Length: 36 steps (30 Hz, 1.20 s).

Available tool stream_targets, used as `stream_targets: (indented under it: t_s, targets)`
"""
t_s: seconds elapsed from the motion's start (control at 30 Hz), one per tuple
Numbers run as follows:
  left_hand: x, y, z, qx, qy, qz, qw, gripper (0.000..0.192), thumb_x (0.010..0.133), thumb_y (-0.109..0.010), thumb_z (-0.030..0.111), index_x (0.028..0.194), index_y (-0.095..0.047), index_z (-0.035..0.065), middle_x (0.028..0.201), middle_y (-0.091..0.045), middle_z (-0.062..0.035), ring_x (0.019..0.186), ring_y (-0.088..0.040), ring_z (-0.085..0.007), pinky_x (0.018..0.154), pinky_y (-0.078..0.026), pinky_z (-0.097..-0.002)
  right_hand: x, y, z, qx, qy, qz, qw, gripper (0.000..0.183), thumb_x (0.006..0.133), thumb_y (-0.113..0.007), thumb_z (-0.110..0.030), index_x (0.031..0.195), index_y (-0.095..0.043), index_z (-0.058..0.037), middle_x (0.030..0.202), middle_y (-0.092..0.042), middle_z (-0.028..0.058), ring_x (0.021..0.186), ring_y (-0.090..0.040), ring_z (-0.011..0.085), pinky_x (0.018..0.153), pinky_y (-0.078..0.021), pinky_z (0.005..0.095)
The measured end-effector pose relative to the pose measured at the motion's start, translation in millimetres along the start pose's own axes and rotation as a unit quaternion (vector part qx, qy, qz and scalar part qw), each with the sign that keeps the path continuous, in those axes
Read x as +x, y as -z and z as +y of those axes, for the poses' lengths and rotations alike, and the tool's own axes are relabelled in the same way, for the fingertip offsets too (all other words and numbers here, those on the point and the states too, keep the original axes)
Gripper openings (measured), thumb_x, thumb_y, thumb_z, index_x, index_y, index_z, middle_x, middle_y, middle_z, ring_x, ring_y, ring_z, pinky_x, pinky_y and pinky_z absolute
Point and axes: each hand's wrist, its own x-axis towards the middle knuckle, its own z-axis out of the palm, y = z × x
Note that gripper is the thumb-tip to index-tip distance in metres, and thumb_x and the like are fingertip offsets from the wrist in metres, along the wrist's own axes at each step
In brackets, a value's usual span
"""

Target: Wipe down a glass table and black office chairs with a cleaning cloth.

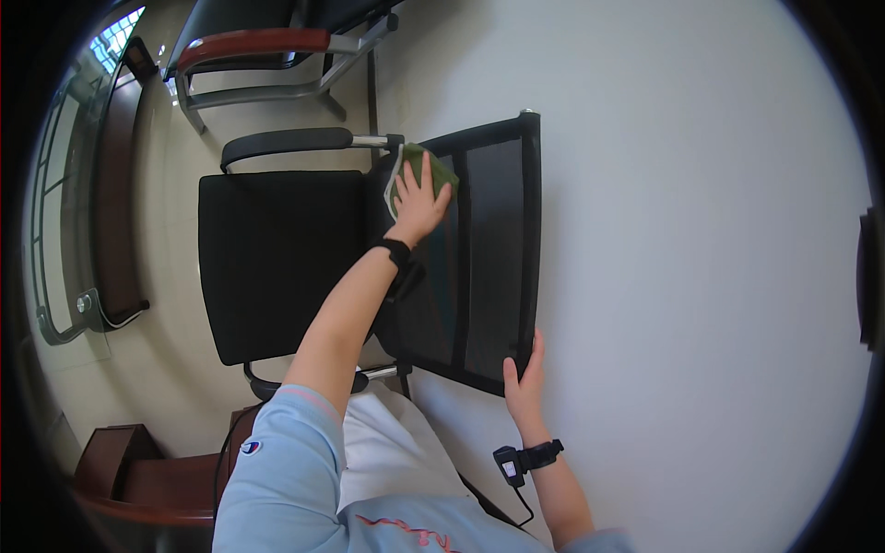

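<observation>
My left hand (418, 204) is spread over a green cloth (442, 169) with a pale edge, holding it flat against the mesh backrest (494, 256) of a black office chair. The cloth lies near the backrest's lower edge, close to an armrest joint. At the backrest's top corner, my right hand (527, 387) grips the dark frame, its thumb on the front; some fingers are hidden behind it. The black seat (283, 266) extends to the left of the backrest. Both wrists wear black straps with small devices.
A pale wall (691, 276) stands just behind the backrest. Another chair with a reddish armrest (256, 43) is beside this one. Dark wooden furniture (173, 484) is at lower left, near a black cable. A glass-topped table (76, 276) is at far left.
</observation>
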Motion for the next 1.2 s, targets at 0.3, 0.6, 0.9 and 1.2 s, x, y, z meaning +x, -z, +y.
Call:
stream_targets:
  t_s: [0.3,0.6,0.9,1.2]
  targets:
    - [-67.0,-35.4,-18.1,-0.045,0.176,0.007,0.983,0.069,0.084,-0.040,0.049,0.139,-0.006,0.0249,0.142,-0.006,-0.0210,0.125,-0.009,-0.0504,0.094,-0.017,-0.0635,-0.2,0.7,-3.8,-0.078,0.015,0.018,0.997,0.066,0.085,-0.050,-0.031,0.133,-0.018,0.0016,0.130,-0.034,0.0223,0.118,-0.038,0.0339,0.098,-0.0307,0.0383]
    - [-228.6,-82.3,-102.7,-0.084,0.492,-0.037,0.865,0.064,0.087,-0.030,0.050,0.139,-0.002,0.0263,0.139,-0.010,-0.0270,0.126,-0.012,-0.0465,0.102,-0.013,-0.0532,-1.9,-1.2,-5.8,-0.060,-0.003,0.012,0.998,0.065,0.085,-0.050,-0.028,0.133,-0.019,0.0018,0.130,-0.034,0.0233,0.118,-0.039,0.0337,0.097,-0.0315,0.0376]
    - [-177.0,-78.0,-166.2,-0.012,0.087,0.081,0.993,0.052,0.090,-0.033,0.021,0.136,-0.016,0.0030,0.130,-0.027,-0.0304,0.117,-0.031,-0.0450,0.099,-0.027,-0.0423,0.1,-8.7,-5.8,-0.067,0.019,0.013,0.997,0.064,0.083,-0.050,-0.017,0.134,-0.017,0.0023,0.131,-0.033,0.0226,0.120,-0.036,0.0325,0.100,-0.0269,0.0379]
    - [33.3,-45.2,-147.1,0.076,0.007,0.044,0.996,0.050,0.090,-0.030,0.029,0.129,-0.028,-0.0026,0.132,-0.031,-0.0250,0.117,-0.032,-0.0444,0.099,-0.027,-0.0407,-13.2,4.9,3.7,-0.121,-0.037,0.002,0.992,0.065,0.084,-0.046,-0.014,0.136,-0.011,0.0028,0.135,-0.025,0.0183,0.122,-0.030,0.0267,0.102,-0.0222,0.0351]
